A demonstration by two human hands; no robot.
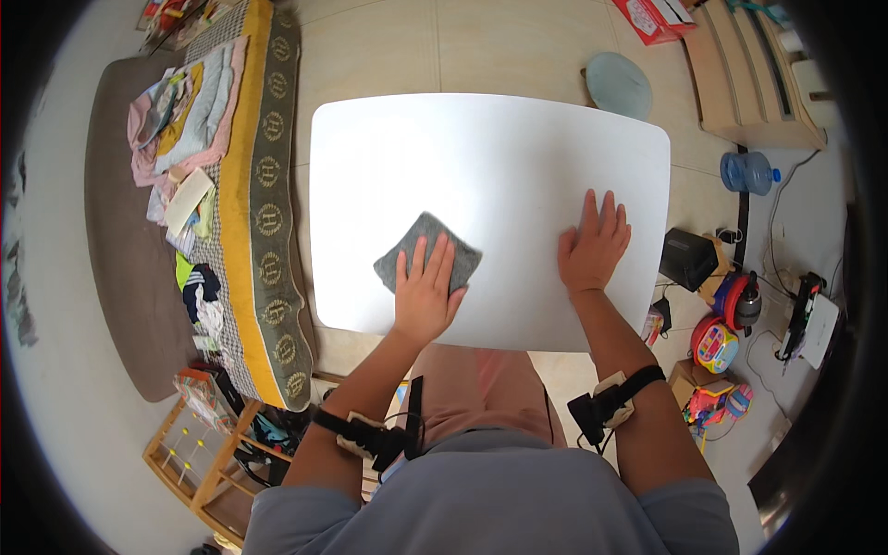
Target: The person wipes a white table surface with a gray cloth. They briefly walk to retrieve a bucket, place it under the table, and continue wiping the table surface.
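Note:
A white tabletop with rounded corners [513, 166] lies before me. On its left half, towards the near edge, is a grey cloth [463, 260], folded into a square and turned cornerwise. My left hand [428, 291] rests flat on this cloth, fingers a little apart and pointing away from me, without gripping it. Over on the right side, my right hand [594, 250] lies palm down on the bare tabletop with its fingers spread, holding nothing. Both forearms wear black straps with small devices.
A bed or couch with a patterned cover [270, 173] and clothes runs along the left. Beyond the table stands a round stool [619, 85]. Right of it are a drawer cabinet [735, 76], a blue water bottle [748, 173], a black box [688, 259] and toys [716, 345].

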